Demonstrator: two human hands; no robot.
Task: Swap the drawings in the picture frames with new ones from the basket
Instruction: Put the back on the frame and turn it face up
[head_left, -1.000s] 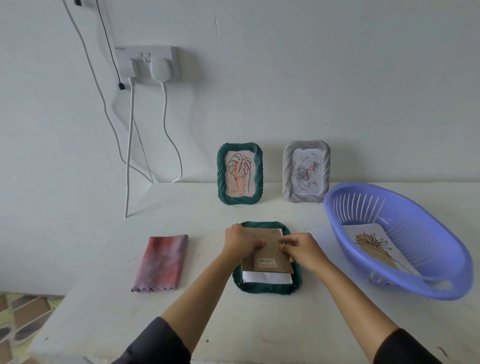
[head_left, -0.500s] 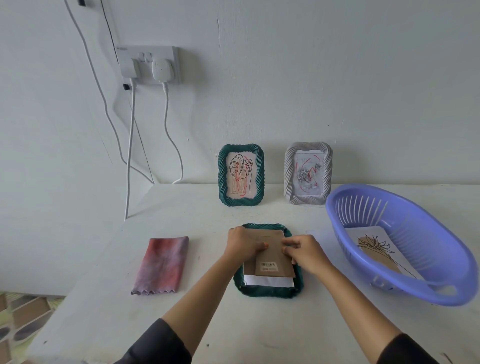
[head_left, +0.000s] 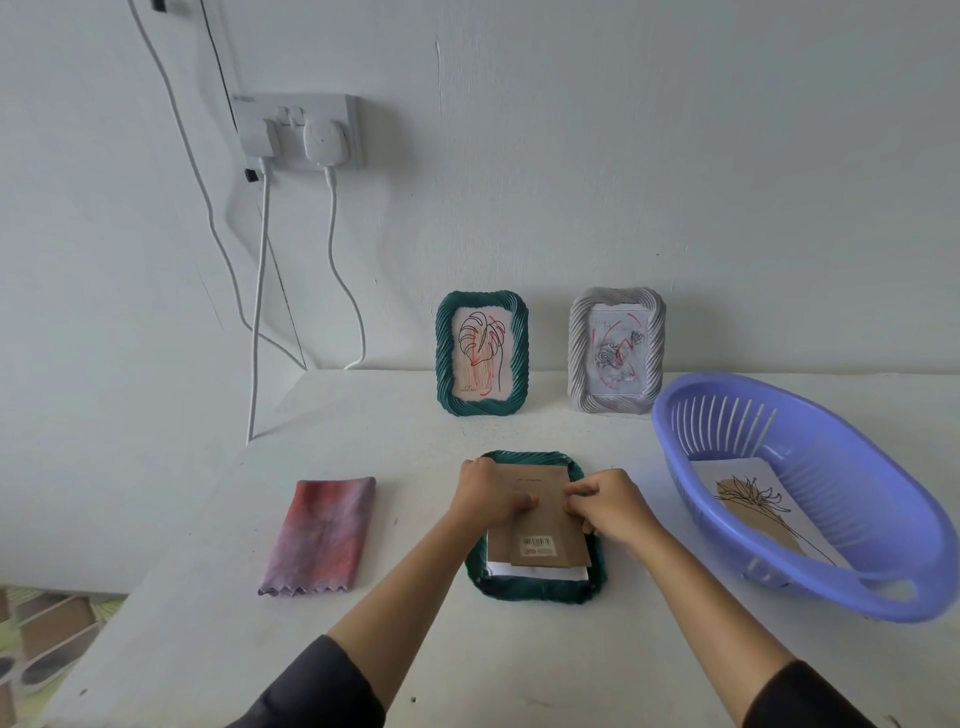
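Almost nothing has moved since a moment ago: both hands are still on the brown card (head_left: 540, 525). The left hand (head_left: 488, 493) curls round its left side, thumb on top. The right hand (head_left: 615, 506) pinches its right edge. The card lies on white paper (head_left: 535, 574) inside the green frame (head_left: 535, 591), flat in the middle of the counter (head_left: 415, 649), left of the basket (head_left: 883, 587).

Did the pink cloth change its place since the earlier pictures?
No. The cloth lies where it was, left of the flat green frame, with the same gap between them.
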